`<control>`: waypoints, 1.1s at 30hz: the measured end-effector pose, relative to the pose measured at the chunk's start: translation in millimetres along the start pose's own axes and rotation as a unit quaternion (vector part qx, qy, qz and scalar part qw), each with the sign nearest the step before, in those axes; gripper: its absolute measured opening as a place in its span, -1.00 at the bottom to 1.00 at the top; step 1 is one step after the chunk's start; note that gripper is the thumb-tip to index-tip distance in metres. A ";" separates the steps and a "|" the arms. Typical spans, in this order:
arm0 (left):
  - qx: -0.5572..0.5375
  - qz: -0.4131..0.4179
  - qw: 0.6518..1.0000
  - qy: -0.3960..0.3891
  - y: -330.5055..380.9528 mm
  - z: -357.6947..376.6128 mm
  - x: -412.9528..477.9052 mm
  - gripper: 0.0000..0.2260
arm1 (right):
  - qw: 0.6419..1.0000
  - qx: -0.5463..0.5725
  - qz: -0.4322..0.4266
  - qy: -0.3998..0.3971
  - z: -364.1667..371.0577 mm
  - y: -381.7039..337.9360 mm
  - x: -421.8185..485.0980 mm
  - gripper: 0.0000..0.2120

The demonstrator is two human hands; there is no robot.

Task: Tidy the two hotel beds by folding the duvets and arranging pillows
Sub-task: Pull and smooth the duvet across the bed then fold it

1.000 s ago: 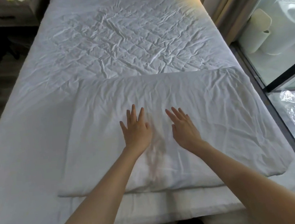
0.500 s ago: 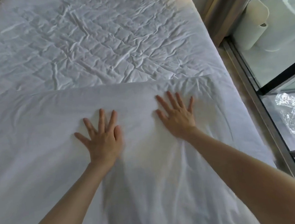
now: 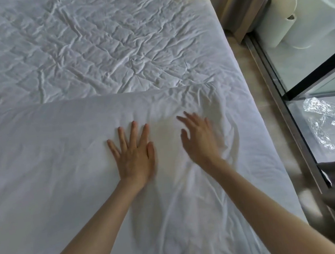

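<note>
The folded duvet (image 3: 64, 180) covers the near part of the bed; its far edge runs straight across the wrinkled sheet (image 3: 90, 47). The left hand (image 3: 133, 155) presses flat, fingers spread. The right hand (image 3: 200, 141) is blurred, fingers straight, holding nothing. Bare floor (image 3: 263, 95) runs beside the right edge.

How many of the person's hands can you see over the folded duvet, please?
2. The left hand lies flat, fingers spread, on the folded duvet; the right hand is just to its right, fingers straight but blurred, so contact is unclear. None seems hidden.
</note>
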State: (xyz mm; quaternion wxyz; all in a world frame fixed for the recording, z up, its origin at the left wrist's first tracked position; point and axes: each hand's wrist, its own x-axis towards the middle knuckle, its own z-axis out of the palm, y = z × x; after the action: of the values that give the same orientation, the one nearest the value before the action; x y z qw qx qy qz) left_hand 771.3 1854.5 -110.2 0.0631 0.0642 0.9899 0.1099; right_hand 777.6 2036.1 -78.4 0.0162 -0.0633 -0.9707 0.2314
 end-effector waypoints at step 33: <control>0.011 -0.001 0.999 -0.046 -143.3 -176.4 -284.8 -0.49 | 0.985 -0.083 -0.091 -0.124 -76.6 -164.8 -257.3 -0.50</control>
State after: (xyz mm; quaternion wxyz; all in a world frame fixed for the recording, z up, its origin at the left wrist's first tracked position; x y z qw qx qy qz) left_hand 1010.7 1638.7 59.8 0.1077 0.0692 0.9872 0.0954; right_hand 1018.3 1891.0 63.8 -0.0887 0.0532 -0.9827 0.1535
